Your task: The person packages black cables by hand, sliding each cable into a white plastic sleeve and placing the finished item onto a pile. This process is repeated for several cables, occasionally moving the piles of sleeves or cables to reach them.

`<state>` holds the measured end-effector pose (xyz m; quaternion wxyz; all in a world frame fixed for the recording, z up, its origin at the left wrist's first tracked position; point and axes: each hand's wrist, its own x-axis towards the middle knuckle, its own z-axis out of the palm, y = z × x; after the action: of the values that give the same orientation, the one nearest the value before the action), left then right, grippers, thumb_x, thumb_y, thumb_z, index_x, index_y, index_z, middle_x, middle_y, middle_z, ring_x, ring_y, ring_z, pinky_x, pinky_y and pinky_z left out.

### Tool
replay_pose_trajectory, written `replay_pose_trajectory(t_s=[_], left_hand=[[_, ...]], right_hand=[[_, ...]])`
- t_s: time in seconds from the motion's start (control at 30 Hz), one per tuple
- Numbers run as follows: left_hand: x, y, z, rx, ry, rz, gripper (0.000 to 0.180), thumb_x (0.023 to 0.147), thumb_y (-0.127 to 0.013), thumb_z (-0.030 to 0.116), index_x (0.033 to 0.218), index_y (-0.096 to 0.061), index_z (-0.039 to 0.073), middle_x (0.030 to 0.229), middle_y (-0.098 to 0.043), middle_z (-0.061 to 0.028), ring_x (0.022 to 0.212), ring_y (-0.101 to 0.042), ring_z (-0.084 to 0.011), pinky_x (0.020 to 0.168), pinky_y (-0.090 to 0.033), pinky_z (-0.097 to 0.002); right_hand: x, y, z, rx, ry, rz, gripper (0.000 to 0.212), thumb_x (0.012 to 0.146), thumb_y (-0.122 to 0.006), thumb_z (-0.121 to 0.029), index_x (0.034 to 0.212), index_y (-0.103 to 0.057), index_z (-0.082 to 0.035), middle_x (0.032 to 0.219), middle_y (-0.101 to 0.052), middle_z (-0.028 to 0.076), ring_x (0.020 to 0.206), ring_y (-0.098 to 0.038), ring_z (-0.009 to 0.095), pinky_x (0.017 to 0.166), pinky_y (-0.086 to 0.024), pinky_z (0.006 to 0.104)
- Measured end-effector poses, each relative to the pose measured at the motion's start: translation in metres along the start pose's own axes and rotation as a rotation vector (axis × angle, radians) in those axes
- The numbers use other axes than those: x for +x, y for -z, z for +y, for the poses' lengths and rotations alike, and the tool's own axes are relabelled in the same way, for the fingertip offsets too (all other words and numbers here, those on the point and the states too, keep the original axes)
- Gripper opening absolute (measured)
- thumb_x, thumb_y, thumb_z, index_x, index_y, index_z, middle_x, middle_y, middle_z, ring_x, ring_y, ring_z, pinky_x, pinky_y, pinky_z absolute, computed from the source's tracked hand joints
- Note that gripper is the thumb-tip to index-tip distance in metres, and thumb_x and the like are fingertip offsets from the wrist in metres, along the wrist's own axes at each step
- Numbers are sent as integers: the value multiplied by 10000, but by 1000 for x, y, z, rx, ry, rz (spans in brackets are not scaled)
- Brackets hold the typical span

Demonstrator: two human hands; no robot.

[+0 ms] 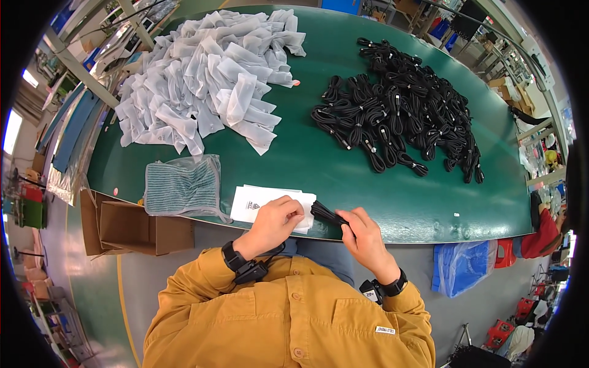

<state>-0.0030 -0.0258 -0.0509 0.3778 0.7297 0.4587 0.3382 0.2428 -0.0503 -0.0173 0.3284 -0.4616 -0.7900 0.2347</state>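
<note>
Near the table's front edge my right hand (367, 240) is closed on a folded black cable (327, 212), thumb and fingers gripping its right end. The cable's left end lies at the right edge of a small stack of flat white plastic bags (245, 199) with dark print. My left hand (279, 219) rests over these bags, its fingers curled together at the top bag's right side. Just what its fingertips pinch is partly hidden, but the bag is right under them. Left and right hands are a short way apart, with the cable's tip between them.
A large heap of filled whitish bags (202, 80) covers the green table (294, 153) at far left. Bundled black cables (399, 104) are piled at far right. A teal striped bagged pack (183, 187) lies left of the bags. Below stand cardboard boxes (132, 227) and a blue bin (460, 267).
</note>
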Motion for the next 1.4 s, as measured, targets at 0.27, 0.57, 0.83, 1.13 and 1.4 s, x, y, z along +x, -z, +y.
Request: replay_pose_trajectory(t_s=[0.27, 0.57, 0.83, 1.13, 1.4], left_hand=[[-2, 1, 1, -42, -45, 29, 101, 850, -656, -26, 929, -603, 9, 944, -602, -108, 805, -611, -261, 697, -504, -330], [8, 10, 22, 125, -382, 27, 155, 819, -667, -42, 910, -587, 54, 961, -586, -100, 964, -572, -304, 839, -477, -378], [24, 30, 26, -388, -92, 34, 85, 933, -621, 39, 1000, -569, 41, 1046, -628, -84, 1027, -597, -200, 918, -498, -336], [101, 121, 23, -757, 25, 437, 252, 975, -601, 112, 1205, -610, 10, 1129, -670, -77, 1008, -626, -175, 922, -478, -302], [18, 26, 1, 169, -330, 59, 217, 812, -727, 41, 1015, -650, 38, 989, -599, -122, 901, -594, -293, 784, -493, -372]], right_hand=[[6, -1, 4, -116, 103, -119, 272, 867, -642, -12, 1138, -636, -12, 919, -597, 133, 735, -630, 309, 646, -520, 363], [17, -15, 9, 709, -598, -207, 244, 898, -644, -17, 1142, -639, -29, 967, -588, 78, 747, -595, 158, 635, -497, 281], [38, -14, -20, 251, 205, 121, 322, 831, -663, 100, 1125, -605, -16, 1207, -488, 151, 886, -593, 200, 712, -505, 271], [77, 20, 58, -288, 21, 447, 272, 817, -670, 63, 1068, -629, -33, 1062, -570, 154, 920, -608, 304, 741, -523, 344], [51, 15, 78, -675, -131, 45, 302, 798, -676, 8, 1083, -584, -33, 1052, -591, 178, 928, -602, 380, 766, -525, 438]])
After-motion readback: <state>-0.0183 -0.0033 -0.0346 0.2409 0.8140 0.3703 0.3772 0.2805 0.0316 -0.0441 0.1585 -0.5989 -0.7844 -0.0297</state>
